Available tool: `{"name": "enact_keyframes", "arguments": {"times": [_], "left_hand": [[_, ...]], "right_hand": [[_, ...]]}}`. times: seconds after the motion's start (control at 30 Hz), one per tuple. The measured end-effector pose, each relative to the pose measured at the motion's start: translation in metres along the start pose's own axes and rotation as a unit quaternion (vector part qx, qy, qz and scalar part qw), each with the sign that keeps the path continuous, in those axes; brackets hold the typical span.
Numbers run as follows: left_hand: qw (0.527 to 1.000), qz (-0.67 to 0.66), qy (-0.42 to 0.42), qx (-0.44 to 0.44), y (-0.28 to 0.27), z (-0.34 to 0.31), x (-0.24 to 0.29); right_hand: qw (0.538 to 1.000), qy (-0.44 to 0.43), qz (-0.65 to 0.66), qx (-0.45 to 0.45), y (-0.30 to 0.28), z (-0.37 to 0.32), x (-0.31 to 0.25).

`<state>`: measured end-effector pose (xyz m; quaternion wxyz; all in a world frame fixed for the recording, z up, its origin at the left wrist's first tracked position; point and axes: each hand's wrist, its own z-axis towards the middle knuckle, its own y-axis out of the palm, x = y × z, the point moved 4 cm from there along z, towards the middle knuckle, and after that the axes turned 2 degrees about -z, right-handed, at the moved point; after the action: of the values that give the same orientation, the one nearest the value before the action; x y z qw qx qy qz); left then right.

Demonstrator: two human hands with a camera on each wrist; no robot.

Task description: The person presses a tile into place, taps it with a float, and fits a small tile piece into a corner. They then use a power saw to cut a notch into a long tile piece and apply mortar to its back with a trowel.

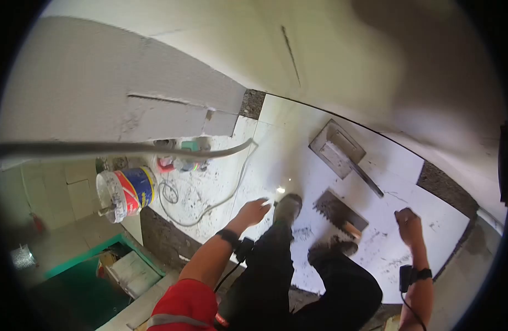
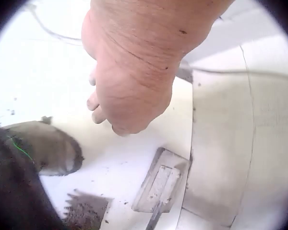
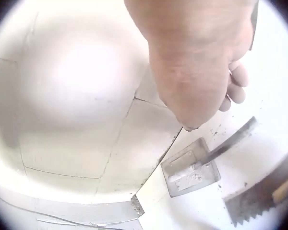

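My left hand (image 1: 254, 212) hangs above the white floor tiles beside the left shoe (image 1: 288, 208), its fingers loosely bent around nothing. In the left wrist view the back of that hand (image 2: 134, 81) hides most of its fingers. Over at the right, my right hand (image 1: 409, 227) also hangs with loosely curled fingers and holds nothing. Between the hands, a notched trowel (image 1: 334, 208) with a wooden handle lies on the tiles, near the right shoe. Farther toward the wall rests a grey rectangular float-like plate tool (image 1: 338, 148), a long dark bar (image 1: 370, 183) sticking out from its middle.
A blue, red and white bucket (image 1: 134, 190) stands at left, by a looping grey cable (image 1: 218, 204). Smaller items (image 1: 189, 154) sit against the grey wall (image 1: 88, 83). A green-edged opening (image 1: 88, 256) lies at lower left. Bare rough strips (image 1: 444, 185) border the tiles.
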<state>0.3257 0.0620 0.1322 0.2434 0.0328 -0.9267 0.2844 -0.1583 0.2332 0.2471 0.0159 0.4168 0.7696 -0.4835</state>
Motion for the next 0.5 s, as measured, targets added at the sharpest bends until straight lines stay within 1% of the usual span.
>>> {"name": "enact_keyframes", "arguments": {"times": [0.03,0.07,0.1,0.17,0.23,0.27,0.3,0.33,0.37,0.4,0.43,0.47,0.5], "left_hand": [[0.998,-0.045,-0.053,0.005,0.006,-0.035,-0.020],[0.993,-0.070,-0.088,-0.030,0.003,-0.077,-0.029],[0.986,-0.095,-0.124,-0.063,-0.002,-0.118,-0.036],[0.971,-0.095,-0.193,-0.108,-0.021,-0.200,-0.039],[0.952,-0.107,-0.279,-0.067,-0.035,-0.276,-0.046],[0.947,-0.130,-0.288,-0.051,-0.042,-0.310,-0.047],[0.957,-0.107,-0.268,-0.015,-0.048,-0.340,-0.048],[0.964,-0.080,-0.253,0.020,-0.049,-0.369,-0.048],[0.956,-0.102,-0.273,0.034,-0.038,-0.395,-0.057],[0.931,-0.159,-0.315,0.095,-0.022,-0.421,-0.073],[0.898,-0.211,-0.356,0.151,-0.007,-0.451,-0.083],[0.852,-0.314,-0.364,0.210,-0.004,-0.478,-0.076],[0.836,-0.326,-0.377,0.229,0.014,-0.500,-0.077]], "right_hand": [[0.998,-0.059,-0.022,-0.009,0.003,-0.023,0.014],[0.998,0.020,0.042,-0.036,-0.002,-0.050,0.007],[0.988,0.096,0.105,-0.061,-0.008,-0.078,-0.007],[0.988,0.097,0.064,-0.098,-0.023,-0.126,-0.044],[0.989,-0.078,0.019,-0.127,-0.028,-0.164,-0.064],[0.984,-0.124,0.000,-0.131,-0.036,-0.179,-0.081],[0.975,-0.174,-0.018,-0.134,-0.040,-0.190,-0.101],[0.977,-0.150,0.003,-0.150,-0.043,-0.195,-0.118],[0.977,-0.122,0.022,-0.171,-0.046,-0.203,-0.133],[0.974,-0.129,0.021,-0.183,-0.050,-0.207,-0.157],[0.969,-0.142,0.009,-0.204,-0.047,-0.218,-0.157],[0.969,-0.136,-0.003,-0.207,-0.042,-0.215,-0.149],[0.969,-0.138,-0.012,-0.203,-0.031,-0.202,-0.140]]}}
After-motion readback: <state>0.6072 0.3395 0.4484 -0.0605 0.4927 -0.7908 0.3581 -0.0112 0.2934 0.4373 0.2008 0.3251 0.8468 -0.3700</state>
